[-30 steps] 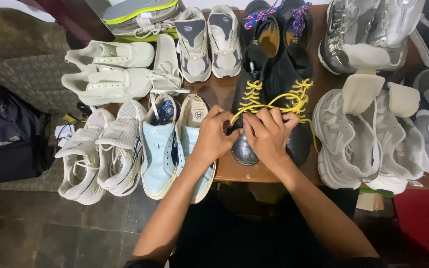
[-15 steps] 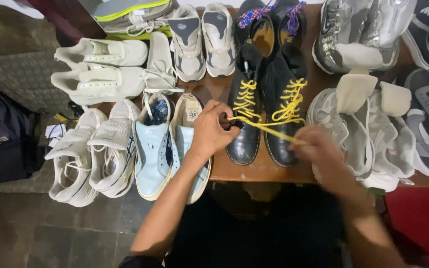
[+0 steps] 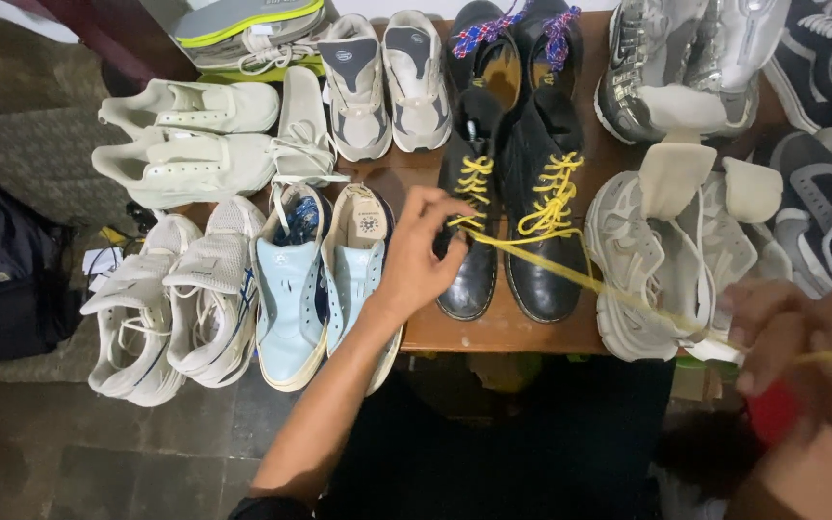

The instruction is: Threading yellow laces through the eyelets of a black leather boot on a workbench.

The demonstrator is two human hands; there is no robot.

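Fingers of the left hand [image 3: 416,255] pinch the yellow lace [image 3: 585,279] at the top of the left black boot [image 3: 469,226], which stands on the wooden bench [image 3: 507,332] beside its twin black boot [image 3: 546,221]. The right hand [image 3: 811,351] is shut tight on the lace's far end, low at the right, so the lace runs straight across the grey sneakers [image 3: 666,255]. Light blue sneakers [image 3: 325,274] sit just left of the boots.

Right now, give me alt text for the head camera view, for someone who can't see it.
The left hand steadies a black leather boot while the right hand pulls its yellow lace taut sideways. Its matching boot and white sneakers crowd the brown wooden table.
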